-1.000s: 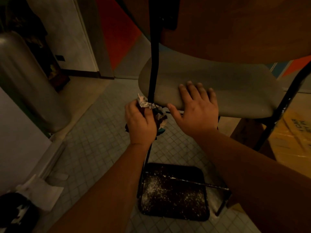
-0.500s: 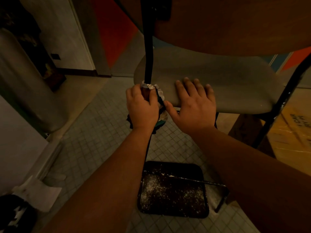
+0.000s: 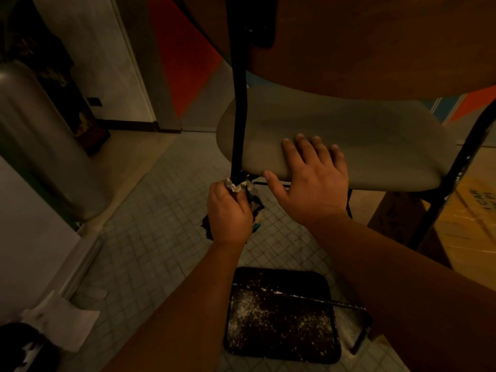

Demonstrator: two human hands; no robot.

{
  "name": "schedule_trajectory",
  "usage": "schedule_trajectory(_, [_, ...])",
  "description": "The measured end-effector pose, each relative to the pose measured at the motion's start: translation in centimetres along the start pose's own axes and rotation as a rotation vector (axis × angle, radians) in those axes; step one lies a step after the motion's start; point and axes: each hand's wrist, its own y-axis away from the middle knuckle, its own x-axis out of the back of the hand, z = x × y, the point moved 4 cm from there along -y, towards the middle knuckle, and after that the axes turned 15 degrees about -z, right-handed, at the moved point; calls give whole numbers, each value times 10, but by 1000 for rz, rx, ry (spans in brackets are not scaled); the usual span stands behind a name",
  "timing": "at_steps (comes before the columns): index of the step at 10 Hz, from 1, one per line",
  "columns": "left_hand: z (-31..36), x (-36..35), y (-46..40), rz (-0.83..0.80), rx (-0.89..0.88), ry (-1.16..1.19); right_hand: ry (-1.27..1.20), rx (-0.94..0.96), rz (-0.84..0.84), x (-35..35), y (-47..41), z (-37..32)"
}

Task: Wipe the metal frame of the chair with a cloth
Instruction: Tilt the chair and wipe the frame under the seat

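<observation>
My left hand (image 3: 229, 210) — fingers wrapped round the cloth (image 3: 243, 187) — has slid back down the frame (image 3: 239, 116); right hand (image 3: 314, 181), flat, steadies the seat (image 3: 375, 140) — wiping continues.

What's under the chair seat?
Under the grey seat: tiled floor and a dark speckled tray, crossed by a thin black frame bar. Arms and seat cover the rest.

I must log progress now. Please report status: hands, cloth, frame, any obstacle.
Left hand grips cloth around black frame upright, just below seat edge. Right hand flat on seat. Nothing in the way.
</observation>
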Motion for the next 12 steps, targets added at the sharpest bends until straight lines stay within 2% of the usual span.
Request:
schedule_trajectory(1, [14,6,-10,38,-21,-47,2,-3,0,0,0,0])
schedule_trajectory(2, [18,9,-17,5,-53,-78,-2,-2,0,-1,0,0])
schedule_trajectory(3, [15,9,-17,-35,-57,-79,-1,-2,5,0,-1,1])
schedule_trajectory(4, [14,10,-15,-29,-41,21,-5,-2,13,0,-1,0])
schedule_trajectory(6, [21,11,-18,41,-9,22,-4,1,9,-1,-1,0])
schedule_trajectory(8, [20,8,-17,28,-57,-9,1,5,3,-1,-1,1])
schedule_trajectory(12, [10,1,-11,23,36,-52,-6,3,13,-2,-2,0])
